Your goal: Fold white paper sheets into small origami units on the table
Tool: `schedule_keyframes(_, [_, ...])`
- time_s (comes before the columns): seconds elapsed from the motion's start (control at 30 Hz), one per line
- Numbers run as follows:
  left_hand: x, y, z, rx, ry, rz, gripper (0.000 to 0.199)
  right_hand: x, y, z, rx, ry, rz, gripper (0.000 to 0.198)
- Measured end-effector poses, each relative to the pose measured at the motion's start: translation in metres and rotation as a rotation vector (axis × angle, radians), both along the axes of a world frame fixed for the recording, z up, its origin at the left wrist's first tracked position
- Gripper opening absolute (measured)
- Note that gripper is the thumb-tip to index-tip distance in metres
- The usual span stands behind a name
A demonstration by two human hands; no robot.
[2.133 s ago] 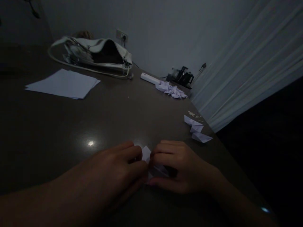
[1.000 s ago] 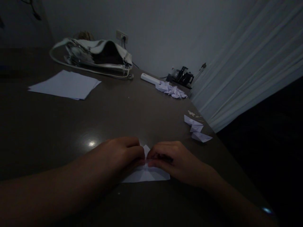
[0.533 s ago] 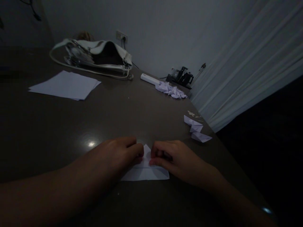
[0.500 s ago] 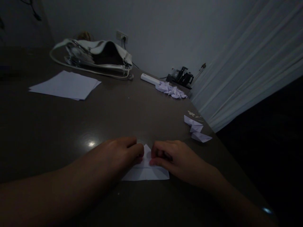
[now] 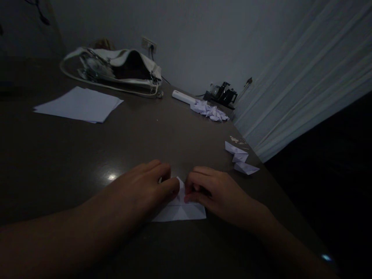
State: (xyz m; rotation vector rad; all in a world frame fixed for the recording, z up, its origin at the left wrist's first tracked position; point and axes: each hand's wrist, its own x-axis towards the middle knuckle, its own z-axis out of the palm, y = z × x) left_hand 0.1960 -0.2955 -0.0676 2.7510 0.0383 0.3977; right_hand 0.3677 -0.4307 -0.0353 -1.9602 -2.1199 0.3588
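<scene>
The folded paper [image 5: 186, 212] lies on the tabletop [image 5: 130, 131] in front of you, its point facing away. Your right hand [image 5: 188, 193] pinches its right slope; your left hand [image 5: 171, 190] curls over the other side — whether it grips, you can't tell, since it hides that edge. Best to match the slopes evenly and press each crease firmly; dim light makes alignment harder. Beyond your right hand sit folded pieces [image 5: 240, 158], then a paper pile [image 5: 210, 111]; loose sheets [image 5: 80, 104] and a white bag [image 5: 116, 58] lie farther left.
</scene>
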Motion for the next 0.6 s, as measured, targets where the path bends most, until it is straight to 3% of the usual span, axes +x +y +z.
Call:
schedule_keyframes(0.17, [0.001,-0.003,0.011,0.052,0.085,-0.034,0.039,0.002,-0.003,-0.003,0.127,-0.032,0.168,0.011])
schedule_keyframes(0.33, [0.000,-0.004,0.017,0.151,0.067,-0.082,0.029,0.004,-0.005,-0.004,0.176,-0.061,0.272,0.027])
schedule_keyframes(0.6, [-0.009,-0.006,0.010,0.298,-0.008,-0.156,0.017,0.001,-0.007,0.003,0.093,-0.076,0.201,0.025])
